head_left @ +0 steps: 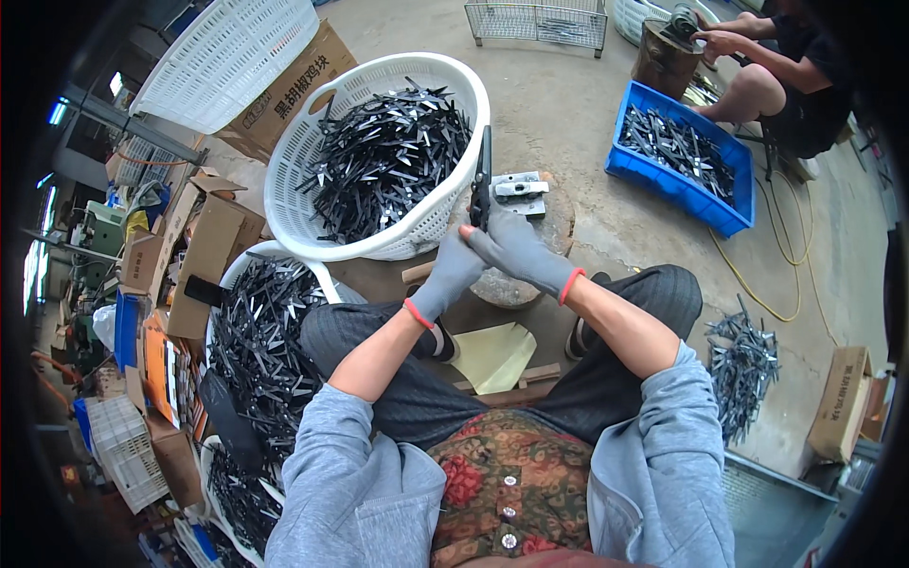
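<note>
In front of me my left hand (448,272) and my right hand (519,252), both in grey gloves with red cuffs, come together over a round wooden stump (559,227). Their fingers are closed around the lower end of what looks like a pair of dark scissors (482,175), whose long narrow blade points away from me. The gloves cover the held end. Just beyond my right hand, a silvery metal block (520,186) with a raised middle sits on the stump. A large white basket (473,104) heaped with similar dark blades stands beside my hands on the left.
More dark blades fill a second white basket (327,282) by my left knee and a blue crate (615,161) at the right. A loose pile (743,369) lies on the floor. Yellow paper (494,357) is between my feet. A co-worker's hands (720,43) are at another stump (660,64).
</note>
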The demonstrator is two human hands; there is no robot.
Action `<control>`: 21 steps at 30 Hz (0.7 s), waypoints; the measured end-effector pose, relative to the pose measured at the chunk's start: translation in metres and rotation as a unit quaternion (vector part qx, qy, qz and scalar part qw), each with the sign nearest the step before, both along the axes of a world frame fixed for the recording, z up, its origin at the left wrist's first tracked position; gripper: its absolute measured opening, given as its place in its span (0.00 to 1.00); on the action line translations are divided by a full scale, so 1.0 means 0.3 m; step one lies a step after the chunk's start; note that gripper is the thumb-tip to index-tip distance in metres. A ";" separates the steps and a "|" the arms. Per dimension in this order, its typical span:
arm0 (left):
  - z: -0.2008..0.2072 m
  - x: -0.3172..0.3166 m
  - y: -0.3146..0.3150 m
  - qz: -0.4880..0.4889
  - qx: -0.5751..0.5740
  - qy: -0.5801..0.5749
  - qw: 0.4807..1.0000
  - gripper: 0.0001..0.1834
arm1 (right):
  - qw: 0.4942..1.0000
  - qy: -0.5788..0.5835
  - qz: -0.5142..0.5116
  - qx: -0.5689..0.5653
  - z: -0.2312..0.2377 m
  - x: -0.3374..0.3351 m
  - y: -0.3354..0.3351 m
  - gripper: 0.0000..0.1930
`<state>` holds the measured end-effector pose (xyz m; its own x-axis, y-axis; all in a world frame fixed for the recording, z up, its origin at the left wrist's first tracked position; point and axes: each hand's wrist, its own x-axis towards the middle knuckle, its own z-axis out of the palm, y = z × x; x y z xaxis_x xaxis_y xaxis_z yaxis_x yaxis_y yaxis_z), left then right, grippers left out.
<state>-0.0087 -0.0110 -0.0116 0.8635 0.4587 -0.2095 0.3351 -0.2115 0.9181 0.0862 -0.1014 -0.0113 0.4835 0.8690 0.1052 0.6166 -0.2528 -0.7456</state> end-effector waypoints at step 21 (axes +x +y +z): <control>-0.144 0.137 0.131 -0.056 0.377 0.165 0.910 0.23 | 0.952 -0.201 0.137 -0.184 0.052 0.006 -0.230 0.19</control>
<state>0.0325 0.0282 -0.0547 0.8614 0.4917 -0.1275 0.5028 -0.7898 0.3513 0.0879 -0.1703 0.0044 0.2192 0.9703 -0.1023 0.9139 -0.2409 -0.3266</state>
